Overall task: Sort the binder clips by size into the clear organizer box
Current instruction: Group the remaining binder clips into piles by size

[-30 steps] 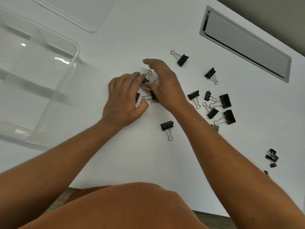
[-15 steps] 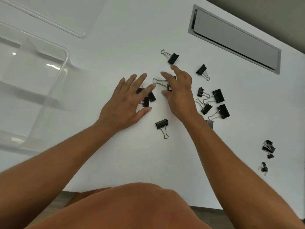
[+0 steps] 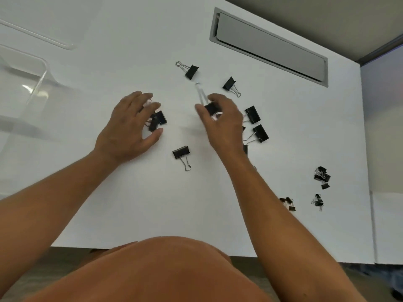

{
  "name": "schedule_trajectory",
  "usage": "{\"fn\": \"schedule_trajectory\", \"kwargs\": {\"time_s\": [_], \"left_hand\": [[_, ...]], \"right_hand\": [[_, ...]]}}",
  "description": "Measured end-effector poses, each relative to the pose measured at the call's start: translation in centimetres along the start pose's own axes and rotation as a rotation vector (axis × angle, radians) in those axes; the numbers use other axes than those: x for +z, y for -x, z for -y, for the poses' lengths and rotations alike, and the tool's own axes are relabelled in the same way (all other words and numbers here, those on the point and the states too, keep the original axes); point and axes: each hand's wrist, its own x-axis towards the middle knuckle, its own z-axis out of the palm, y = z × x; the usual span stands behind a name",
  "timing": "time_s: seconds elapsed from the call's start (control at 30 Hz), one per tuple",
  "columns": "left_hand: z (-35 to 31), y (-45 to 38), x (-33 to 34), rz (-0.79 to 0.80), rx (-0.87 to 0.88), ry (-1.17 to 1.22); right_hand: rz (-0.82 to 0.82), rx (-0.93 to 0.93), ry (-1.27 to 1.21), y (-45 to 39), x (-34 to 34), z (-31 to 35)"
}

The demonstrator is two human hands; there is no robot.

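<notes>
We see the right hand (image 3: 222,120) pinching a blurred binder clip (image 3: 211,108) in curled fingers, the left hand (image 3: 128,129) curled loosely over clips (image 3: 158,120) half hidden beneath its fingers, and the clear organizer box (image 3: 24,88) cut off leftward on the surface (image 3: 130,203).

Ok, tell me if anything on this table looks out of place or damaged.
Nothing looks damaged. The binder clips lie scattered loose across the white table, unsorted, with tiny ones clumped near its right edge. The clear organizer box looks empty.
</notes>
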Motion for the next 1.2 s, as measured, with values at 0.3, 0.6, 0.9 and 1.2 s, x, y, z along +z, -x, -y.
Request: {"fn": "schedule_trajectory", "kwargs": {"time_s": [0.3, 0.6, 0.9, 1.2], "left_hand": [[-6.0, 4.6, 0.7, -0.111, -0.289, -0.101], [-15.0, 8.1, 3.8, -0.039, -0.608, 0.016], [-15.1, 7.8, 4.5, -0.038, -0.599, -0.137], [-15.0, 7.8, 4.8, -0.018, -0.566, -0.256]], "right_hand": [[-0.073, -0.075, 0.246, -1.0, -9.3, -13.1], [-0.011, -0.162, 0.127, -2.5, -7.6, -16.8], [0.118, -0.504, 0.396, -3.9, -8.1, -19.1], [-0.035, -0.274, 0.443, -8.9, -12.3, -22.4]]}}
